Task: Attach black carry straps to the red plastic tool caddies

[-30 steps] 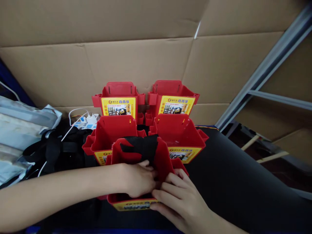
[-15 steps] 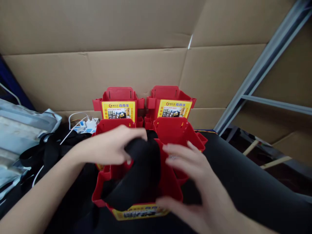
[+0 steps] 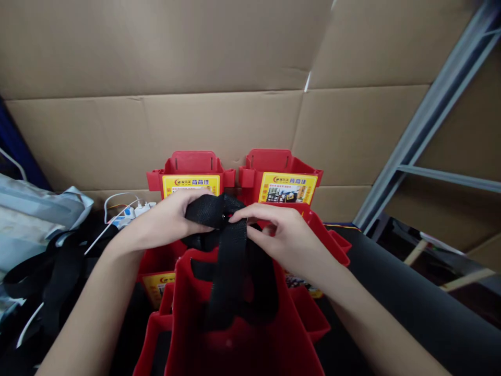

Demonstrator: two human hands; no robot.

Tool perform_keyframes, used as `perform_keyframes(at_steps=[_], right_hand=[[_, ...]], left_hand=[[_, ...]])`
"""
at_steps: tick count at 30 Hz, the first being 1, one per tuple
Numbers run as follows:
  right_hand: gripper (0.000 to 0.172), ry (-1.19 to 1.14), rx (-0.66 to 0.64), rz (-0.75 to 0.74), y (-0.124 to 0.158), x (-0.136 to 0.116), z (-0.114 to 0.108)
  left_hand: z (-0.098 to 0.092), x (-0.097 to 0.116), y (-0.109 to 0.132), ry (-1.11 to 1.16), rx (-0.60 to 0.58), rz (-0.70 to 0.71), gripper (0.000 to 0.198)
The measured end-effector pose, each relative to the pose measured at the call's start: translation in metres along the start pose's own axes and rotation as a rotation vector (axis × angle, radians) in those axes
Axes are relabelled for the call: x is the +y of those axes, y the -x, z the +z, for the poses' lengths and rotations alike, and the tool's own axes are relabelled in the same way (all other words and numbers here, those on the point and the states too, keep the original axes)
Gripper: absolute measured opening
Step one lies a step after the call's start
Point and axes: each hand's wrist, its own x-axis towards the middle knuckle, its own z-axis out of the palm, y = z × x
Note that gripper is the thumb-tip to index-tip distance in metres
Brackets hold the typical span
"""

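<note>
Nearest to me stands a red plastic box point(image 3: 230, 339), its back wall facing the far side and small side pockets on it. A black webbing strap point(image 3: 230, 271) runs over that wall and hangs down into the box. My left hand point(image 3: 178, 219) is closed around a bunched loop of the strap, above the wall. Beside it, my right hand point(image 3: 277, 230) pinches the strap between thumb and forefinger, close to where the strap bands cross. The fingertips partly hide that crossing.
Behind are more red boxes point(image 3: 191, 163) with yellow labels point(image 3: 289, 188), against a cardboard wall point(image 3: 219, 125). Left lie loose black straps point(image 3: 62, 271), a power strip point(image 3: 131, 214) and plastic-wrapped goods point(image 3: 43, 214). A metal frame point(image 3: 415, 125) rises at the right.
The near box has been tilted and brought closer, its inside now facing me. My right hand has moved from the box's right side to the strap and pinched it; my left still holds it.
</note>
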Motion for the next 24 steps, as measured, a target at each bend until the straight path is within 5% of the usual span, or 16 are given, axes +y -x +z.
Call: perform_keyframes(at_steps=[5,10,14,17,24], right_hand=[[0.025,0.063,0.058,-0.076,-0.003,0.007,0.001],[0.028,-0.006,0.026,-0.092,-0.005,0.005,0.000],[0.025,-0.076,-0.055,-0.118,-0.003,-0.002,0.000],[0.020,-0.097,-0.046,-0.147,-0.002,-0.003,0.002],[0.015,-0.382,0.196,-0.002,-0.003,0.011,0.012]], left_hand=[[-0.022,-0.013,0.011,-0.074,0.224,-0.150,0.042],[-0.036,0.009,0.039,0.028,0.155,0.169,0.080],[-0.016,0.027,0.036,-0.163,0.212,0.219,0.060],[0.002,0.023,0.017,-0.269,0.113,0.201,0.039],[0.015,0.021,0.005,-0.177,0.176,0.166,0.018]])
